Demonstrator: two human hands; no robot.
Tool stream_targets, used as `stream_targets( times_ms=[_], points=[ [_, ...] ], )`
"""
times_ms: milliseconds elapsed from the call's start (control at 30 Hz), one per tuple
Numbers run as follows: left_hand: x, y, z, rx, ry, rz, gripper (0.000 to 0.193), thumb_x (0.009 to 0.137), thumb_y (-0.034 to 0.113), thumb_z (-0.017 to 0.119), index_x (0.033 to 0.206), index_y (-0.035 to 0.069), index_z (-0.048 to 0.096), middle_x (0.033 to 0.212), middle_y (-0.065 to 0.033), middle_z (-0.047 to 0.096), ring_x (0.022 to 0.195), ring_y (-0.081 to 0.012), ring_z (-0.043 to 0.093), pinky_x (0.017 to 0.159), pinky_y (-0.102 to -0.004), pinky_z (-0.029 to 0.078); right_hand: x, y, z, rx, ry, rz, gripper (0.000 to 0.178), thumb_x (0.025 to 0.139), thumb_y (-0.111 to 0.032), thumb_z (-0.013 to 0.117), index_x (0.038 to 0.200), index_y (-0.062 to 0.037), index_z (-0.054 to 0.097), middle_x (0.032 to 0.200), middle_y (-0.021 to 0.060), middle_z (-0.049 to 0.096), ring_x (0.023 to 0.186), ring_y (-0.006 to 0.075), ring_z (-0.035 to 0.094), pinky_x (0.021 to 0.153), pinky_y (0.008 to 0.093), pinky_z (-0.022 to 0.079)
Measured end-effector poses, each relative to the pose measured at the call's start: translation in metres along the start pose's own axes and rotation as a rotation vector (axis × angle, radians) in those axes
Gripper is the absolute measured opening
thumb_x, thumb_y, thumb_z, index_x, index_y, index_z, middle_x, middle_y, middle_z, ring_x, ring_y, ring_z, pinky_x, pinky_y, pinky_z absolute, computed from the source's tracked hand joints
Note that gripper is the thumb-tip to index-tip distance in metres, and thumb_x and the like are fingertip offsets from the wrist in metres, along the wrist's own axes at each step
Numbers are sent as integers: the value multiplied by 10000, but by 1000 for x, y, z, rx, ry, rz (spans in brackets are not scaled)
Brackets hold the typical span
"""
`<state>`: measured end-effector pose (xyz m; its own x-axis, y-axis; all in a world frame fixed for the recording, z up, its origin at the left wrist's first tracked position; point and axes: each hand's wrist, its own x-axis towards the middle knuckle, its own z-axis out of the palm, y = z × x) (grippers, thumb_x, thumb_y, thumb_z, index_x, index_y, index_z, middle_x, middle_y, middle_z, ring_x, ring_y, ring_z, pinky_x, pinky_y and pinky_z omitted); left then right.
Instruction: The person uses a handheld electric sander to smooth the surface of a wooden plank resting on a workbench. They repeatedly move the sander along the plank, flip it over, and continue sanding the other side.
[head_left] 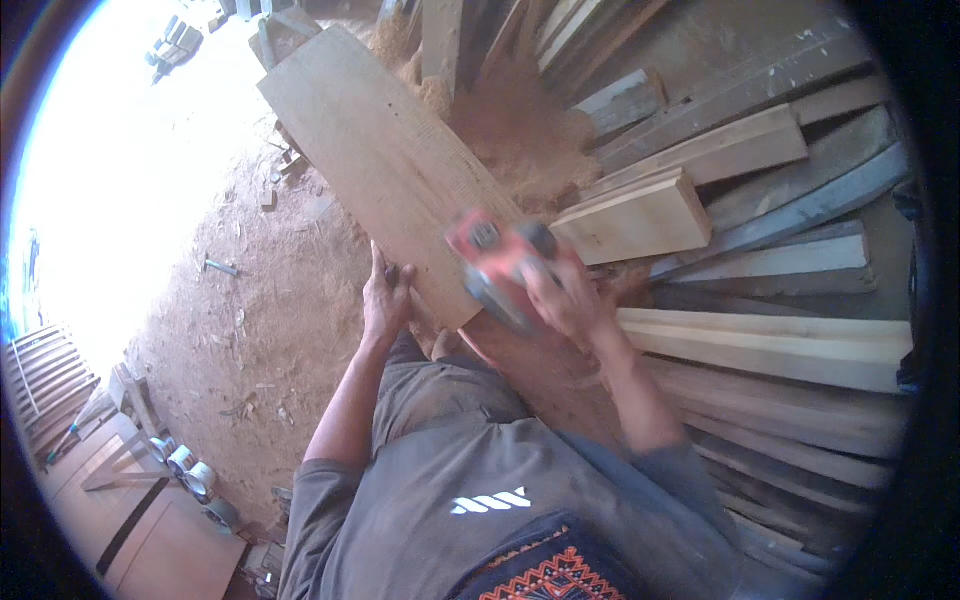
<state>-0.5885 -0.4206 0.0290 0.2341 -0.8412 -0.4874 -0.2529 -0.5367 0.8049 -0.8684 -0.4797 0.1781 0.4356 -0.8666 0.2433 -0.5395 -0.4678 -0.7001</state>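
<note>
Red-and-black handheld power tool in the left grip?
No, the right grip holds that tool; the left grip is at the edge of the pale rectangular wooden board.

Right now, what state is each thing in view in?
Wide board: lying diagonally, unpainted
Red power tool: held, blurred; whether running, unclear
Right hand: gripping the red power tool
Left hand: at the wide board's left edge, grip unclear
Hammer-like tool: lying on the ground
Sawdust: heaped beside the wide board
Pale beam: lying among other timber
</note>
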Motion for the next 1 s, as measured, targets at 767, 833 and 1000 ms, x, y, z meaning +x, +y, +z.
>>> stream_targets(
  times_ms=[767,833,1000],
  points=[
    [21,-18,0,-36,18,114,856,1003,196,738,1674,48,229,1181,-157,718,1032,-187,673,889,-347,582,41,-15,27,488,-115,611,526,1000,-524,638,709,-88,604,587,-30,536,444,66,496,405,269,383],
    [23,-23,-2,-54,20,156,832,996,202,748,1660,43,272,1149,-134,721,984,-172,673,830,-332,581,-25,-18,10,333,-162,520,275,1003,-367,616,856,-136,644,679,32,613,583,180,591,527,356,455],
    [11,-27,-70,-19,78,45,604,968,333,744,1430,-3,548,1058,-151,715,881,-330,703,924,-402,539,-163,-59,-29,449,-161,1098,329,1042,-425,607,964,-118,696,821,77,714,756,305,697,666,438,534]
  ],
)
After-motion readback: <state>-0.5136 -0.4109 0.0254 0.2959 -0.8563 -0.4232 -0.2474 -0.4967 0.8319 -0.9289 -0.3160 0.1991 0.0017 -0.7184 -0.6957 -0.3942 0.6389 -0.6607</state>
